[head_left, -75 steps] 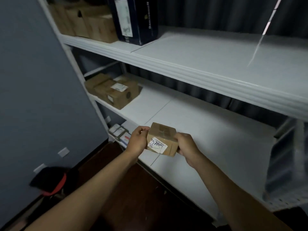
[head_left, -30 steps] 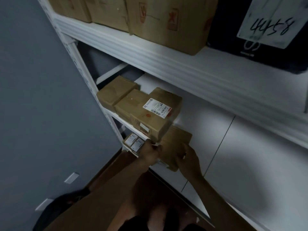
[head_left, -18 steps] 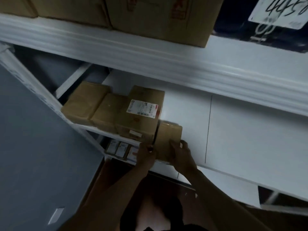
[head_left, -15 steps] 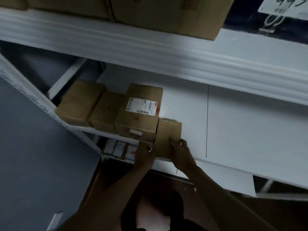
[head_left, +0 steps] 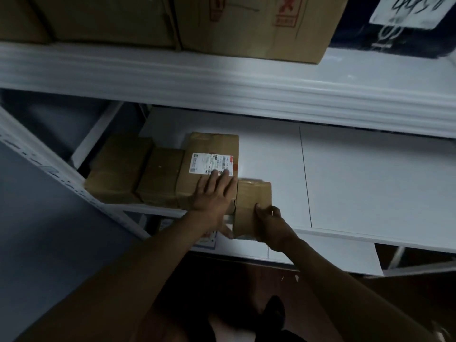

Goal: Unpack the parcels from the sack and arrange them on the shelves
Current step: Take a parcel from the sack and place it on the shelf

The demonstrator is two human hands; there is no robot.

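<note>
A small brown parcel (head_left: pixel 251 199) sits at the front edge of the white middle shelf (head_left: pixel 357 183), pressed against the right side of a larger brown box with a white shipping label (head_left: pixel 209 148). My right hand (head_left: pixel 272 224) grips the small parcel's near right corner, thumb on top. My left hand (head_left: pixel 213 195) lies flat on the labelled box, fingers straight and reaching the label, while its thumb points down beside the small parcel's near left corner. No sack is in view.
Two more brown boxes (head_left: pixel 121 166) (head_left: pixel 160 175) stand left of the labelled one. Large cartons (head_left: pixel 246 25) and a dark box with a handwritten label (head_left: pixel 407 13) fill the upper shelf (head_left: pixel 222 77). Small white packets (head_left: pixel 209 239) lie on the lower shelf. A grey wall (head_left: pixel 37 230) stands left.
My left hand has left the small parcel's left side and moved up onto the labelled box. The small parcel stays against that box, still held by my right hand.
</note>
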